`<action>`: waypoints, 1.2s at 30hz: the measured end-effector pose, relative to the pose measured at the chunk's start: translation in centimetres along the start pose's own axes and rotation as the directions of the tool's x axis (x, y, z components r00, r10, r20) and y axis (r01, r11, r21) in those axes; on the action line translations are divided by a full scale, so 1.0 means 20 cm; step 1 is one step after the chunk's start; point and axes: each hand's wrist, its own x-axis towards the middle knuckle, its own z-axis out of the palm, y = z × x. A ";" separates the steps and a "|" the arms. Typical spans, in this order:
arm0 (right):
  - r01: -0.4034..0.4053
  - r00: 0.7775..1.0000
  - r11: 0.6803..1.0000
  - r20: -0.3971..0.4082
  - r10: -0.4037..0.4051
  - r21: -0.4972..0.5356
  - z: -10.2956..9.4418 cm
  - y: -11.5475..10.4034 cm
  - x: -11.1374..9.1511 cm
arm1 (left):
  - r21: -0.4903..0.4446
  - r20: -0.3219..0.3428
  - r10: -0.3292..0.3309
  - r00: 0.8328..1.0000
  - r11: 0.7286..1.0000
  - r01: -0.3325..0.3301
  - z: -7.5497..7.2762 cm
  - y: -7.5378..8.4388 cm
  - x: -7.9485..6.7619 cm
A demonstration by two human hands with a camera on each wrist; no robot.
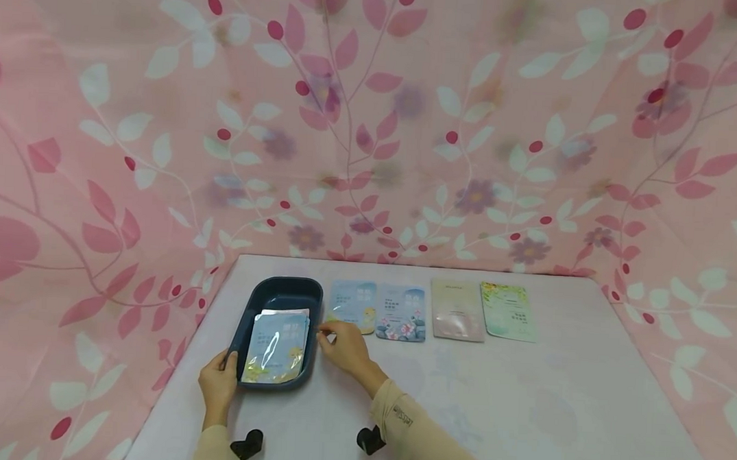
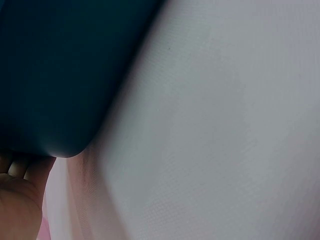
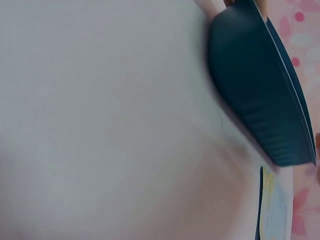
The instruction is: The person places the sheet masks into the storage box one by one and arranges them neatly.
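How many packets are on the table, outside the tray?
4, in a row right of the tray: a light blue one nearest, then a blue one with pink flowers, a beige one and a green one. More packets are stacked in the tray, partly hidden.

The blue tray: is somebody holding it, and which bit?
The left hand holds the blue tray by its left side, toward the near end. The right hand is by its right rim; whether it grips is unclear.

On the left of the table [image 1: 521, 401], a dark blue tray [image 1: 287, 296] holds stacked glossy packets [image 1: 275, 349].
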 end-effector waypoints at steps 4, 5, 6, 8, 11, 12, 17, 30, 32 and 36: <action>0.025 0.999 0.999 0.031 -0.027 0.048 -0.04 0.11 -0.04 | 0.007 -0.002 -0.001 1.000 1.000 0.001 0.00 0.00 0.00; 0.023 0.999 0.998 0.043 -0.025 0.058 -0.06 0.12 -0.05 | 0.009 0.001 -0.003 1.000 1.000 0.003 0.00 0.01 0.00; 0.007 0.998 0.997 0.058 -0.011 0.072 -0.08 0.14 -0.06 | 0.006 0.003 -0.004 1.000 1.000 0.004 0.00 0.01 0.00; -0.036 0.996 0.995 0.086 0.028 0.089 -0.11 0.16 -0.09 | 0.001 0.009 -0.003 1.000 1.000 0.003 0.00 0.00 0.00; -0.139 0.984 0.985 0.124 0.125 0.105 -0.19 0.16 -0.12 | 0.001 0.013 0.002 1.000 1.000 -0.002 0.00 0.00 -0.01; -0.161 0.981 0.981 0.124 0.147 0.108 -0.20 0.18 -0.14 | 0.001 0.012 0.005 1.000 1.000 -0.005 0.00 0.00 -0.01; -0.227 0.972 0.970 0.076 0.221 0.085 -0.28 0.26 -0.20 | 0.011 0.005 -0.003 1.000 1.000 0.003 -0.01 -0.01 0.00; -0.344 0.926 0.939 -0.155 0.344 0.032 -0.52 0.47 -0.29 | -0.016 -0.001 0.016 1.000 1.000 -0.016 0.00 -0.02 0.00; -0.350 0.918 0.937 -0.190 0.347 0.020 -0.56 0.51 -0.31 | -0.013 0.000 0.016 1.000 1.000 -0.016 0.00 -0.02 0.00; -0.368 0.903 0.930 -0.237 0.358 0.001 -0.63 0.58 -0.33 | -0.007 -0.007 0.021 1.000 1.000 -0.021 0.01 -0.01 0.00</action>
